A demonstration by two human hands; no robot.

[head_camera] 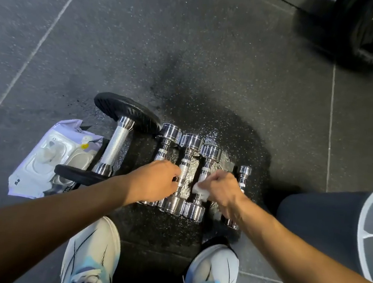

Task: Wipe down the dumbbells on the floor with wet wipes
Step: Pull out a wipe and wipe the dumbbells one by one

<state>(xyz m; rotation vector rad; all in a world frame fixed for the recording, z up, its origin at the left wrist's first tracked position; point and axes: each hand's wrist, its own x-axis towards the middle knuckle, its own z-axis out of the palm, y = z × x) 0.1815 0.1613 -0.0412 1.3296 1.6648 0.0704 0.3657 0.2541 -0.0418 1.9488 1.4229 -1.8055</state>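
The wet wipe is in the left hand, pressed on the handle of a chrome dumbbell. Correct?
No. The head view shows the wet wipe in the right hand, not the left hand; it is pressed on the handle of a chrome dumbbell.

On the floor [210, 64] the wipes pack [44, 158] lies farthest left, partly under the large dumbbell's [116, 144] near plate. Right of it three small dumbbells [170, 133] lie side by side, the smallest dumbbell [245, 171] just beyond. The left hand [155, 181] grips the middle dumbbell [184, 170]; the right hand [222, 187] holds a wipe [199, 187] on the third.
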